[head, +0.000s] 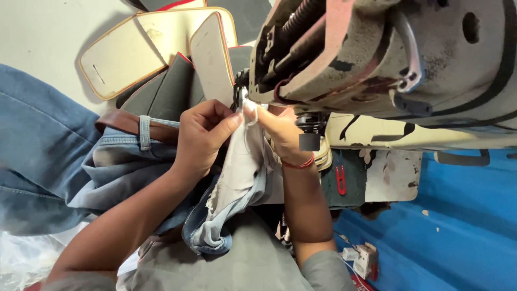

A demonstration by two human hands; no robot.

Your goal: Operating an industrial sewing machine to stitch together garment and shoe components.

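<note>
Denim fills the left edge: blue jeans (pixel 37 156) lie bunched across the work surface, with a brown belt (pixel 121 121) threaded through a loop at the waistband. Behind them, toward the top, flat cream-coloured panels with thin orange edging (pixel 134 48) are stacked and fanned out over some dark grey pieces (pixel 172 86).

Moving toward the middle, the left hand (pixel 202 137) comes up from the lower left, its fingers curled and its thumb pressed forward, pinching a fold of pale grey fabric (pixel 239 172). That fabric hangs down between the two forearms, its lower end rolled into a denim-blue hem near the person's grey shirt.

Just beside it, the right hand (pixel 280 132) pinches the same fabric at its top edge, fingertips nearly touching those of the left hand, right under the needle area of the sewing machine (pixel 388 59). A red thread bracelet (pixel 299 163) circles the right wrist.

The machine's worn, paint-chipped head fills the upper right, with springs and rods showing at its end. Below it sits a small red clip (pixel 340 180) on a dark piece, and farther right a bright blue surface (pixel 463 226) spreads out, with a small white box (pixel 366 258) at its lower edge.
</note>
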